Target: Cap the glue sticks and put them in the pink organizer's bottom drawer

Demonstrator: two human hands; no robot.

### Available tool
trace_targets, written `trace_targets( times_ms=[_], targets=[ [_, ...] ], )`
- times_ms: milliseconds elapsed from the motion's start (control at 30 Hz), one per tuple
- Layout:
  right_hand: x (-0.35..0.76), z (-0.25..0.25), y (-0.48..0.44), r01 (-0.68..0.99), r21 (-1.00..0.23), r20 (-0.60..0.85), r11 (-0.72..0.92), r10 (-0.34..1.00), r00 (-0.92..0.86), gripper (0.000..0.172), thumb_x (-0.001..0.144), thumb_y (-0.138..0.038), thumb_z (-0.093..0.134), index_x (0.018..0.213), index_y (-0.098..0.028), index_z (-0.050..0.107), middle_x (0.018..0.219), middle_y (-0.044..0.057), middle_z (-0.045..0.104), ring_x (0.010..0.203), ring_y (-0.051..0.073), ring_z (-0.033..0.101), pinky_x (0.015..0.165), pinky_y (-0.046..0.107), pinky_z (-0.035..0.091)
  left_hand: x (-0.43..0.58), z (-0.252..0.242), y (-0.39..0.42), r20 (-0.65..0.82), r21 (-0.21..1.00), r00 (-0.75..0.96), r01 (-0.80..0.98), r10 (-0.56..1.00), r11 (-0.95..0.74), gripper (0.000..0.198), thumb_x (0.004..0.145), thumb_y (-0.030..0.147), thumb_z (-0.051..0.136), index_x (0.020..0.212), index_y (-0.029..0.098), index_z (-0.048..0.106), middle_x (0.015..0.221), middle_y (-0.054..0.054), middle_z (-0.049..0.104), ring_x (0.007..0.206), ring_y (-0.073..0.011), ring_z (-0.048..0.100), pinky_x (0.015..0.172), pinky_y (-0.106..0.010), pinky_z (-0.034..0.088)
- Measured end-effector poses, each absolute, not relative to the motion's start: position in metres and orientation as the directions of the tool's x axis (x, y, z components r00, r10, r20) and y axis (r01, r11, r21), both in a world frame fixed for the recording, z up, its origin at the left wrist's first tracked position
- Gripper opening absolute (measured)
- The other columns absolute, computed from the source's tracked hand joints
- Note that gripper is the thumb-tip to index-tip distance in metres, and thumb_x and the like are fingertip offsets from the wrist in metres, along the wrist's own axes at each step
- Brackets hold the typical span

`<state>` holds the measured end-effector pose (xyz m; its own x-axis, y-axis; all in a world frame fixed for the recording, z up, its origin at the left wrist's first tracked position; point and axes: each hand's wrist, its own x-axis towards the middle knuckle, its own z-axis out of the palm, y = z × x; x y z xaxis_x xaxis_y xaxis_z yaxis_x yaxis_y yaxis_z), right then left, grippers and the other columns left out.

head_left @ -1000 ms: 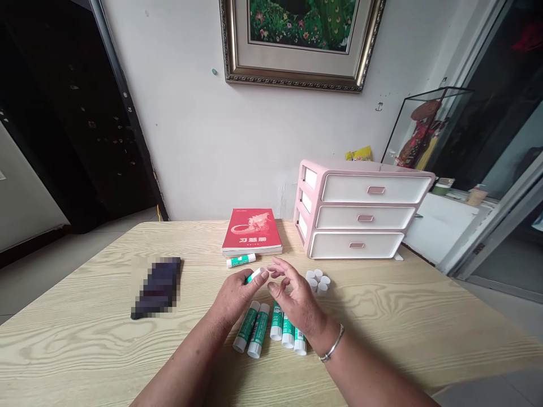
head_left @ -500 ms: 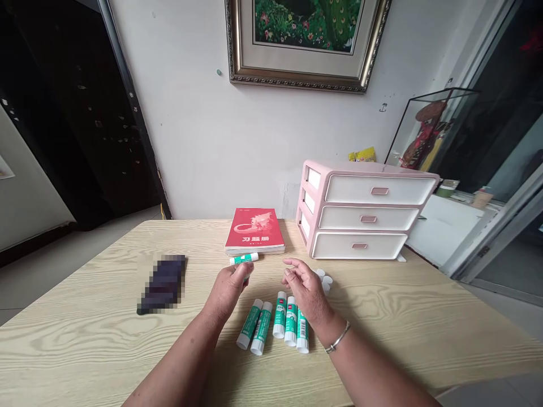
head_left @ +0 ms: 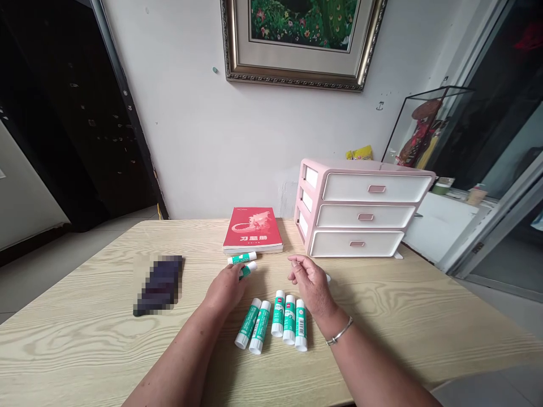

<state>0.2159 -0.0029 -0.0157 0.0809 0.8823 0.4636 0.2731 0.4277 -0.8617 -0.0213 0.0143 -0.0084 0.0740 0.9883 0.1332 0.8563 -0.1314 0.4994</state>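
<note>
The left hand held a glue stick in its fingertips, gripped across the barrel. The stick's long axis ran obliquely, with its free end projecting right and far from the fingers. A second glue stick lay on the desk just beyond it, its long axis running nearly left to right. This stick lay at the near edge of a red paperback book, though contact with the book could not be confirmed. The two sticks lay almost parallel and close together, and the left hand was the nearer hand to both.

The right hand held nothing. Its fingers were half curled, with a narrow gap between thumb and index finger, and it hovered to the right of the left hand. A white item showed only as a sliver just beyond it; its form could not be determined.

Five further glue sticks lay on the desk, near both hands. Their white ends faced the person: the left two slanted, and the right three ran nearly near to far. A pink three-drawer unit stood far right of the book.
</note>
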Motion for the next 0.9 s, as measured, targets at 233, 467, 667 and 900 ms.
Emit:
trace_targets(
  times_ms=[233, 467, 667, 900],
  targets=[
    [0.243, 0.003, 0.004, 0.282, -0.880, 0.461, 0.383, 0.833, 0.306, 0.040, 0.093, -0.050, 0.053, 0.107, -0.016, 0.067, 0.065, 0.000, 0.062, 0.060, 0.016, 0.058, 0.060, 0.027, 0.049, -0.025, -0.018, 0.030, 0.238, 0.497, 0.105, 0.841, 0.966, -0.214, 0.061, 0.079, 0.002, 0.043, 0.137, 0.012, 0.059, 0.138, -0.018, 0.060, 0.132, -0.0299, 0.052, 0.109, -0.040, 0.040],
    [0.258, 0.006, 0.008, 0.656, -0.730, 0.470, 0.194, 0.839, 0.275, 0.032, 0.091, -0.036, 0.047, 0.107, -0.019, 0.069, 0.080, 0.005, 0.072, 0.074, 0.020, 0.065, 0.069, 0.030, 0.048, -0.028, -0.020, 0.034, 0.327, 0.548, 0.095, 0.792, 0.940, -0.271, 0.053, 0.080, 0.001, 0.044, 0.126, 0.014, 0.067, 0.144, -0.012, 0.057, 0.130, -0.0248, 0.056, 0.113, -0.035, 0.040],
    [0.257, 0.005, 0.004, 0.931, -0.344, 0.440, 0.117, 0.896, 0.050, 0.030, 0.089, -0.021, 0.050, 0.110, -0.016, 0.071, 0.103, 0.010, 0.074, 0.102, 0.025, 0.062, 0.092, 0.034, 0.042, -0.027, -0.009, 0.021, 0.308, 0.586, 0.052, 0.776, 0.950, -0.233, 0.043, 0.084, 0.009, 0.048, 0.118, 0.020, 0.071, 0.139, -0.009, 0.062, 0.124, -0.0245, 0.060, 0.108, -0.035, 0.043],
    [0.255, -0.002, 0.002, 0.978, -0.193, 0.345, 0.078, 0.939, -0.007, 0.031, 0.085, -0.021, 0.055, 0.112, -0.018, 0.071, 0.111, 0.010, 0.072, 0.110, 0.028, 0.056, 0.094, 0.036, 0.037, -0.030, 0.020, -0.005, 0.120, 0.571, 0.088, 0.808, 0.989, -0.141, 0.027, 0.085, 0.041, 0.053, 0.081, 0.021, 0.069, 0.075, -0.002, 0.071, 0.070, -0.0195, 0.064, 0.059, -0.027, 0.039]
  ],
)
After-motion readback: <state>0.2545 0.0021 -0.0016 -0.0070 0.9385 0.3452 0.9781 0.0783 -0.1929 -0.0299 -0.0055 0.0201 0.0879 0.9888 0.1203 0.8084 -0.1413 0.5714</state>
